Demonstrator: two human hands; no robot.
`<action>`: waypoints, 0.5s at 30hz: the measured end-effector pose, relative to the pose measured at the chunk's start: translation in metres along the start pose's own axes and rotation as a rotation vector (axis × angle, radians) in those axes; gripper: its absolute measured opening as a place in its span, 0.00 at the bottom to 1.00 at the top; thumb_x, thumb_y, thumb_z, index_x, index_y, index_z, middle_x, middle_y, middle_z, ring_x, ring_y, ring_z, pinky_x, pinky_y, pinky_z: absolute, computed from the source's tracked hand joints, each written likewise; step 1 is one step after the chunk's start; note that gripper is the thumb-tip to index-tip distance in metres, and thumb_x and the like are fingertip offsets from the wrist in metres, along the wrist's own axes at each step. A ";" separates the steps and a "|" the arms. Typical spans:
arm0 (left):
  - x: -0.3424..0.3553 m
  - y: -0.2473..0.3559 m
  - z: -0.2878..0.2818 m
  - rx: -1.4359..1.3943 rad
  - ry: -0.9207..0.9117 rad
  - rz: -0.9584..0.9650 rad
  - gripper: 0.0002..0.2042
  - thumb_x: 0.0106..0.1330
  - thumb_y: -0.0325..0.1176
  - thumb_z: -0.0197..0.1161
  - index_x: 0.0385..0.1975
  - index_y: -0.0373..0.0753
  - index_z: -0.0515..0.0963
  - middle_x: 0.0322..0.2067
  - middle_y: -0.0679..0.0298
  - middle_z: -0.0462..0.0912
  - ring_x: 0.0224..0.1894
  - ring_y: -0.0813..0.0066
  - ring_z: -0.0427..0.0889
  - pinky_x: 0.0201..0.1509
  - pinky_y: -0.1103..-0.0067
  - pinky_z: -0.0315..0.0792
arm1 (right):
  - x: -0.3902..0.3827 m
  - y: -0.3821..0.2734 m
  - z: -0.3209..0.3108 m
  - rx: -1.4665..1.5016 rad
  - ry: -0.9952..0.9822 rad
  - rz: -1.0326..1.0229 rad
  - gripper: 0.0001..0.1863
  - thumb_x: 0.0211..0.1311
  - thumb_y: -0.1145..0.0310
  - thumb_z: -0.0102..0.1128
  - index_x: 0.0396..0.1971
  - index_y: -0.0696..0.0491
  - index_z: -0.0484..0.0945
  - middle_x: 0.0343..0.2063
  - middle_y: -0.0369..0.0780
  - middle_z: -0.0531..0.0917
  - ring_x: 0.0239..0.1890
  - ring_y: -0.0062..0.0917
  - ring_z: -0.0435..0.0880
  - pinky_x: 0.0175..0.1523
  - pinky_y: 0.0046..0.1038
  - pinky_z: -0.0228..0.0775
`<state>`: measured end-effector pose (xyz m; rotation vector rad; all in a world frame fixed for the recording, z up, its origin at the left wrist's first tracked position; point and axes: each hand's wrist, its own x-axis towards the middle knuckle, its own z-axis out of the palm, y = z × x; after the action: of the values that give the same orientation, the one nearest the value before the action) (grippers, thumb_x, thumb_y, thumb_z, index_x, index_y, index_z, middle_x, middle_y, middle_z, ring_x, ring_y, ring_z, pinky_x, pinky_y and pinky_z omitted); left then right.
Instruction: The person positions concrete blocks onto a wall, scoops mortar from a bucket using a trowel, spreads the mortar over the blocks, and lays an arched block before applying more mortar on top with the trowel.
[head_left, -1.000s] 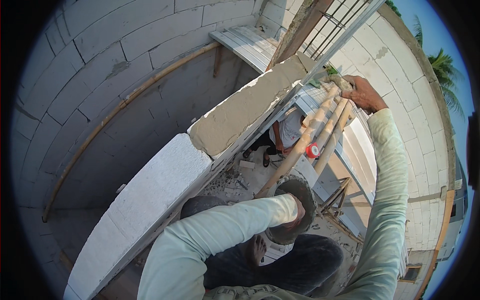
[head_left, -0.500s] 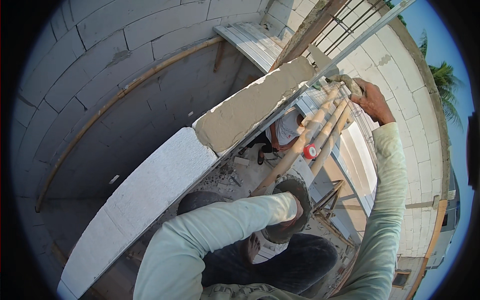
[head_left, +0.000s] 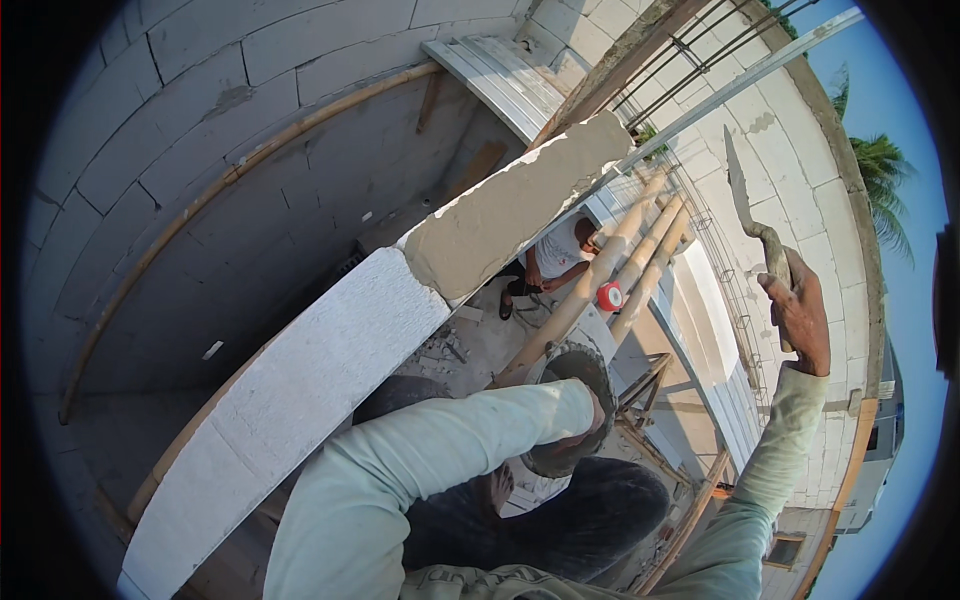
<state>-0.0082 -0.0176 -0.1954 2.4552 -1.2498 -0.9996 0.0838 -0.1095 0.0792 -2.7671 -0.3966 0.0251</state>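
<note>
My right hand [head_left: 802,312] is closed round the handle of a trowel [head_left: 738,188], raised at the right with its narrow-looking blade pointing up. My left hand [head_left: 597,414] reaches into the mouth of a bucket [head_left: 570,372] smeared with grey mortar, between my legs; its fingers are hidden. Wet mortar [head_left: 515,210] coats the top of the far stretch of the block wall. Nearer, the white top of the wall's blocks [head_left: 310,350] is bare.
A metal straightedge [head_left: 745,90] slants beyond the mortar, near steel rods [head_left: 685,50]. Wooden poles [head_left: 640,262] and a red-and-white roll [head_left: 609,296] lie right of the wall. Below, a person [head_left: 552,258] sits beside rubble. A deep drop lies left, edged by a bamboo pole [head_left: 240,185].
My right hand has swung right and toward me, lifting the trowel away from the far end of the mortar. My left hand stays at the bucket. The view has shifted slightly.
</note>
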 end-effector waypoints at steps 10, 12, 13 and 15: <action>-0.049 0.005 -0.020 -0.004 0.006 0.015 0.14 0.47 0.30 0.62 0.37 0.40 0.82 0.38 0.57 0.84 0.44 0.60 0.83 0.46 0.69 0.75 | -0.022 -0.024 0.045 -0.052 -0.174 -0.154 0.22 0.52 0.64 0.61 0.46 0.60 0.73 0.27 0.51 0.77 0.29 0.37 0.75 0.38 0.33 0.67; -0.051 0.007 -0.024 0.003 0.011 0.005 0.14 0.48 0.30 0.62 0.36 0.40 0.82 0.38 0.57 0.84 0.44 0.59 0.82 0.46 0.69 0.75 | -0.007 -0.027 0.059 -0.090 -0.181 -0.193 0.22 0.53 0.63 0.60 0.46 0.60 0.73 0.27 0.51 0.78 0.30 0.40 0.77 0.39 0.35 0.68; -0.051 0.008 -0.024 0.000 0.032 -0.005 0.13 0.48 0.30 0.62 0.36 0.40 0.83 0.38 0.57 0.84 0.44 0.59 0.82 0.46 0.69 0.75 | -0.001 -0.025 0.068 -0.141 -0.195 -0.242 0.21 0.53 0.63 0.59 0.45 0.59 0.72 0.28 0.52 0.78 0.32 0.42 0.79 0.39 0.37 0.68; -0.052 0.008 -0.025 0.012 0.031 -0.010 0.13 0.48 0.30 0.62 0.35 0.40 0.83 0.38 0.56 0.84 0.45 0.59 0.82 0.46 0.69 0.75 | 0.007 -0.019 0.088 -0.146 -0.177 -0.285 0.21 0.54 0.62 0.59 0.45 0.59 0.72 0.29 0.52 0.79 0.34 0.44 0.79 0.39 0.38 0.69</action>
<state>-0.0188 0.0152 -0.1482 2.4780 -1.2388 -0.9554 0.0801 -0.0613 0.0033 -2.8312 -0.8684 0.1785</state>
